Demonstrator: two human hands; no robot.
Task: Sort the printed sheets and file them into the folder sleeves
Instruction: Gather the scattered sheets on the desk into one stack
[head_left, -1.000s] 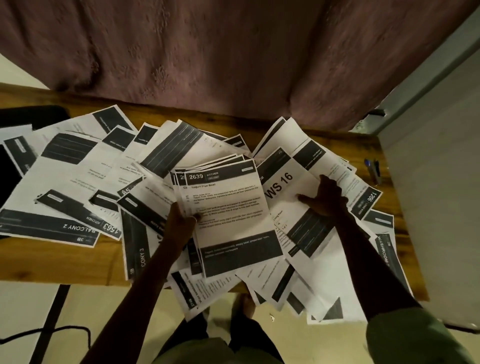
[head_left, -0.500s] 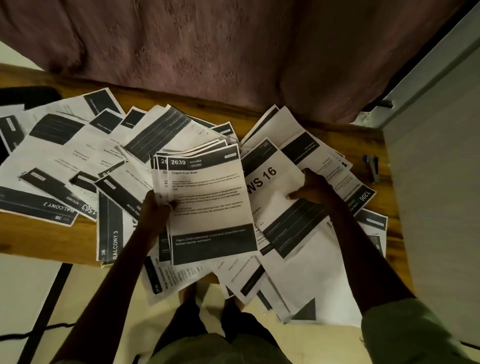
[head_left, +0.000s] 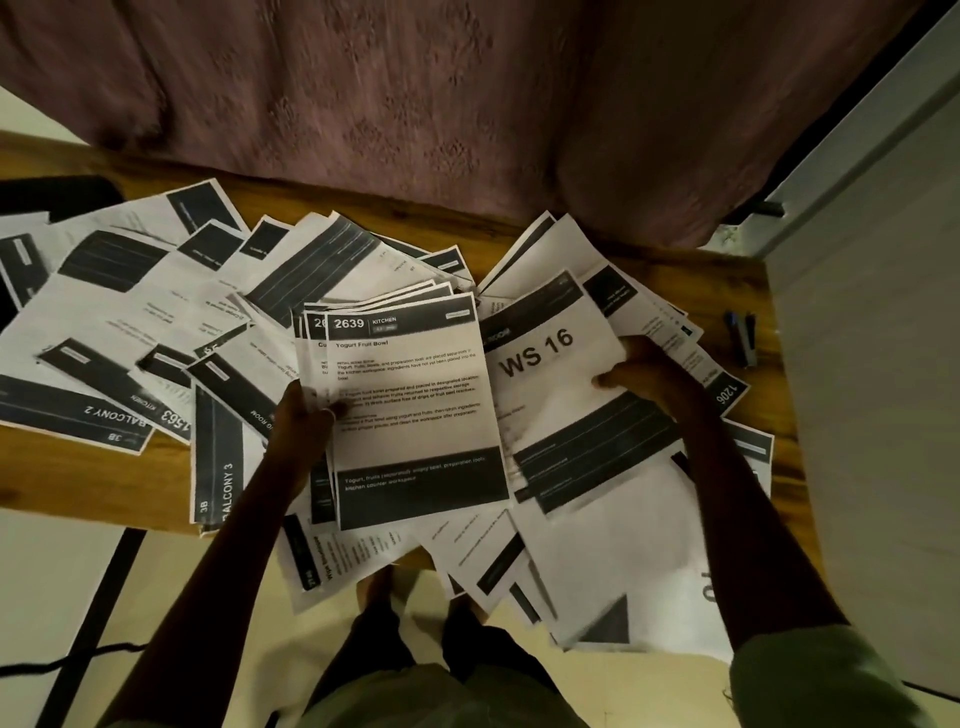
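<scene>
Printed sheets with black bands lie scattered over the wooden table (head_left: 67, 467). My left hand (head_left: 304, 415) grips the left edge of a small stack of sheets whose top page reads "2639 KITCHEN" (head_left: 415, 410), held above the pile. To its right, my right hand (head_left: 644, 376) pinches the right side of a sheet marked "WS 16" (head_left: 545, 364), thumb on top. Sheets labelled "BALCONY 3" (head_left: 218, 467) and "BALCONY 2" (head_left: 78, 410) lie at the left. No folder sleeves are in view.
A pen (head_left: 743, 338) lies on the table's right end, near a pale wall or door panel (head_left: 872, 364). A purple curtain (head_left: 467, 104) hangs behind the table. Several sheets overhang the front edge above my legs. A dark object (head_left: 52, 195) sits at the far left.
My right hand's fingers have curled onto the edge of the "WS 16" sheet, which has lifted slightly. My left hand keeps its hold on the "2639" stack.
</scene>
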